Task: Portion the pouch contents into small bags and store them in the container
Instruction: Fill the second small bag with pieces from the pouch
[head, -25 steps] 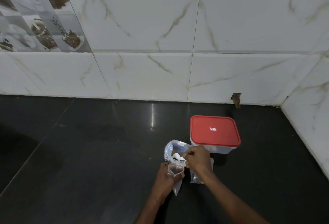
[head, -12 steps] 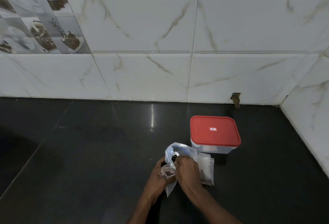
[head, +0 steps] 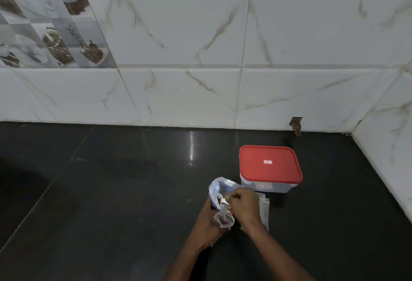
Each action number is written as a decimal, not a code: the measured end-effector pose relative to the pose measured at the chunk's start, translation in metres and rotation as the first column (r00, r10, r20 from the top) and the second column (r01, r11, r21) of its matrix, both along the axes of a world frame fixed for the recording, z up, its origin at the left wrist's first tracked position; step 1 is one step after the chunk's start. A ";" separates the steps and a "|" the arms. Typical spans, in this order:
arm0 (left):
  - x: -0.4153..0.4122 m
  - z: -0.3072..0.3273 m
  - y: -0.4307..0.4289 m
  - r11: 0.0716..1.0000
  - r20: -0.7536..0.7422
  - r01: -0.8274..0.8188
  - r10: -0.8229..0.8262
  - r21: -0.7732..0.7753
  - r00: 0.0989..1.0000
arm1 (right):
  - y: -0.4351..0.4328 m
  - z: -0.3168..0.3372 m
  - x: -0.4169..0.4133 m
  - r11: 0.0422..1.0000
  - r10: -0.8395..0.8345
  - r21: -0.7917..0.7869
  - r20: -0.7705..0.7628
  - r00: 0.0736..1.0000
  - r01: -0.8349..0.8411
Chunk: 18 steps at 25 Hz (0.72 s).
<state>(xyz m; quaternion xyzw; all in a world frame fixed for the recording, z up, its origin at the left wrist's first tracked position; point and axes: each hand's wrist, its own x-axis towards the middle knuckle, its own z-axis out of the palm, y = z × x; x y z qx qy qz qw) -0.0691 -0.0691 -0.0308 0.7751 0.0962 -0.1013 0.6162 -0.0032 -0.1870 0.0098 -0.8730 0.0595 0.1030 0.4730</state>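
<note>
A clear plastic pouch (head: 217, 189) stands open on the dark counter, just left of a clear container (head: 265, 188) with a red lid (head: 269, 164). My left hand (head: 207, 222) holds a small clear bag (head: 223, 219) with its mouth open, a little dark content inside. My right hand (head: 244, 202) is above that bag, its fingers pinching a small white scoop (head: 224, 201) at the pouch's mouth. Several flat clear bags (head: 264, 211) lie under my right wrist, partly hidden.
The black counter (head: 111, 191) runs left and toward me. White marble-tile walls (head: 200, 57) close the back and the right side, meeting in a corner at the far right. A small chipped hole (head: 296, 123) sits at the wall's base behind the container.
My right hand dipped down over the small bag half a second ago and has come back up to the pouch's mouth. The left hand keeps hold of the small bag.
</note>
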 end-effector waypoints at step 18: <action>-0.005 -0.019 0.007 0.948 -0.027 -0.283 0.290 0.146 0.957 | -0.046 0.059 -0.014 0.801 -0.105 0.557 -0.231 0.967 0.220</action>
